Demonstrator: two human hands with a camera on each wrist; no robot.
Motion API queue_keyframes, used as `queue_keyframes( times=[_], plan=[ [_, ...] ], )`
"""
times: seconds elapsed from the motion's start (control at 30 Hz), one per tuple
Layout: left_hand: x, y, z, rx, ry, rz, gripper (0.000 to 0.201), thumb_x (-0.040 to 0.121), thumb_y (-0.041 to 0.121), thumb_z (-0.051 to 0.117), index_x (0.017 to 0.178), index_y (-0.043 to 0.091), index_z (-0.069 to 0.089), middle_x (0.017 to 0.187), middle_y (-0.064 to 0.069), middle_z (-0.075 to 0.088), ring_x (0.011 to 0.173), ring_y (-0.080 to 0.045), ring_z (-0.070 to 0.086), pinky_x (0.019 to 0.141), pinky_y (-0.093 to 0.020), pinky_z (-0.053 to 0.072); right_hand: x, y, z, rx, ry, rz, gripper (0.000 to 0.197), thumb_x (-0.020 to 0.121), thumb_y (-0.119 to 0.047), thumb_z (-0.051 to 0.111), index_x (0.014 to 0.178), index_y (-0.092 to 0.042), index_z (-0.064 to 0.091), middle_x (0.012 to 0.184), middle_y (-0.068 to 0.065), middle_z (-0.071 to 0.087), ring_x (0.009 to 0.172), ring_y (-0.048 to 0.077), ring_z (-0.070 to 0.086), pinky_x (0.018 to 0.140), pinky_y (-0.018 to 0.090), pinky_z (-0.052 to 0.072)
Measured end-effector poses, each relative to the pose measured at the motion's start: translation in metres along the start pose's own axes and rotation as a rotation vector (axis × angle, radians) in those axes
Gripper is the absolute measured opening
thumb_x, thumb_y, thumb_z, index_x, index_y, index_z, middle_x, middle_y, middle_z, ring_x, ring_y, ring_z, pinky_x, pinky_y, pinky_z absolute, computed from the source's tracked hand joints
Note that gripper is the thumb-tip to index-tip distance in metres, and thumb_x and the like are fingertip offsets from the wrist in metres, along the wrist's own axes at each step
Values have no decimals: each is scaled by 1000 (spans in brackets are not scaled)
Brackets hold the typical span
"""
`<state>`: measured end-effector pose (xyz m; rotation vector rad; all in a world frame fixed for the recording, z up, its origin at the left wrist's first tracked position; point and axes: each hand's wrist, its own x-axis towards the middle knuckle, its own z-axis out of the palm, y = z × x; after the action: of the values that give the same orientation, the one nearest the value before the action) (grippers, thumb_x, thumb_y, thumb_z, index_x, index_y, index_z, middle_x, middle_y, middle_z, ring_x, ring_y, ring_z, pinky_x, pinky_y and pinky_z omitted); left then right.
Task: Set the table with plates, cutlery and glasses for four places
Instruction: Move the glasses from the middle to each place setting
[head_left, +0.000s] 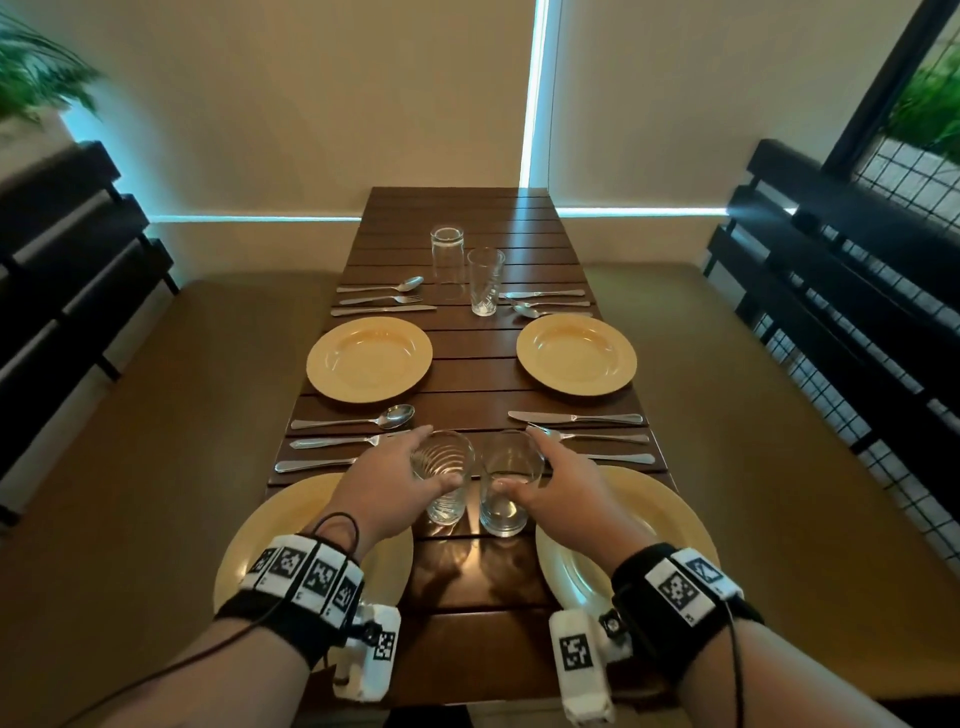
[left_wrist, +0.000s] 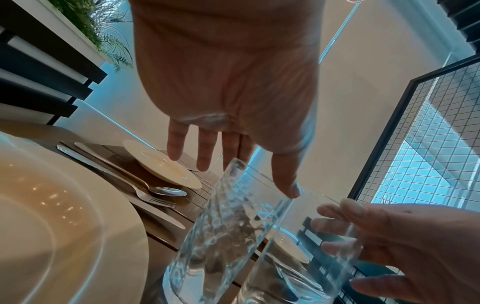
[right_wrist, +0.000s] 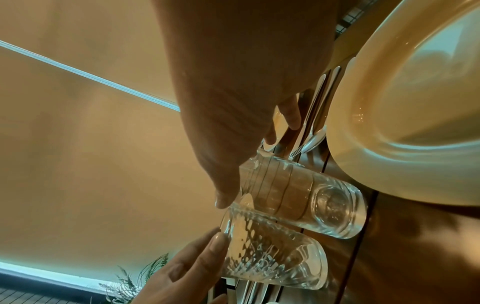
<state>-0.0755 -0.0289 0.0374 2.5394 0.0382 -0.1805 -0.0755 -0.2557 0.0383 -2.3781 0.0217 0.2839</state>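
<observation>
Two clear glasses stand side by side on the dark wooden table (head_left: 467, 649) between the two near plates. My left hand (head_left: 441, 454) cups the textured glass (head_left: 444, 493), fingers straight, thumb tip at its rim (left_wrist: 291, 191). My right hand (head_left: 514, 457) cups the ringed glass (head_left: 504, 512) the same way, thumb by the rim (right_wrist: 223, 201). Neither hand clasps its glass. Yellow plates sit near left (head_left: 270, 530), near right (head_left: 660, 514), far left (head_left: 369, 358) and far right (head_left: 576, 353). A spoon, fork and knife lie beyond each plate. Two more glasses (head_left: 447, 260) (head_left: 484, 283) stand at the far middle.
Dark slatted bench backs (head_left: 67, 260) (head_left: 831, 270) flank the table, with tan seat cushions (head_left: 171, 415) on both sides. A black wire-mesh panel (head_left: 909, 171) stands at the right. The table's far end meets the wall.
</observation>
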Motion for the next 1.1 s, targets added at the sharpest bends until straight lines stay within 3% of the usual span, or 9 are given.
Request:
queue_keyframes(
  times=[0.23, 0.37, 0.6, 0.7, 0.87, 1.0, 1.1],
  plan=[
    [10, 4, 0, -9, 10, -5, 86, 85, 64, 70, 158, 28, 38, 157, 6, 48, 143, -18, 45, 112, -37, 41, 11, -1, -11, 51, 55, 7, 75, 72, -62, 70, 139, -43, 41, 138, -9, 58, 126, 17, 55, 97, 33, 48],
    [15, 5, -1, -4, 15, -18, 85, 86, 64, 68, 157, 29, 38, 157, 5, 48, 142, -19, 46, 112, -38, 42, 16, -1, -17, 37, 57, 53, 89, 75, -61, 69, 150, -34, 31, 151, -3, 48, 137, 20, 46, 108, 37, 42],
    [16, 5, -1, -6, 10, -19, 86, 85, 65, 69, 157, 29, 38, 155, 6, 50, 140, -19, 49, 111, -39, 43, 18, 0, -18, 53, 52, 58, 90, 75, -60, 70, 150, -31, 31, 150, -2, 49, 135, 20, 48, 107, 36, 43],
    [16, 5, -2, -8, 6, -11, 85, 85, 64, 69, 157, 28, 39, 154, 5, 51, 132, -19, 56, 108, -38, 46, 19, 1, -18, 65, 41, 61, 92, 72, -62, 70, 150, -33, 32, 148, -4, 51, 133, 19, 50, 107, 36, 44],
    [17, 5, 0, -32, -2, -11, 85, 87, 61, 70, 157, 27, 36, 156, 6, 49, 140, -18, 48, 111, -38, 42, 20, -1, -19, 89, 28, 66, 91, 73, -58, 72, 150, -32, 31, 148, -3, 50, 133, 19, 50, 107, 36, 45],
    [20, 2, -3, -182, -38, -43, 103, 81, 71, 69, 163, 33, 17, 167, 5, 30, 151, -20, 34, 118, -42, 35, 16, -2, -28, 139, 0, 71, 113, 67, -66, 74, 156, -33, 12, 158, -2, 36, 143, 21, 38, 112, 39, 38],
    [25, -5, -19, -330, -1, -52, 106, 79, 80, 59, 162, 41, 5, 170, 7, 22, 154, -19, 26, 121, -47, 29, 16, -2, -52, 166, 39, 35, 117, 63, -74, 70, 156, -35, 10, 161, -4, 30, 146, 20, 33, 115, 41, 35]
  ],
)
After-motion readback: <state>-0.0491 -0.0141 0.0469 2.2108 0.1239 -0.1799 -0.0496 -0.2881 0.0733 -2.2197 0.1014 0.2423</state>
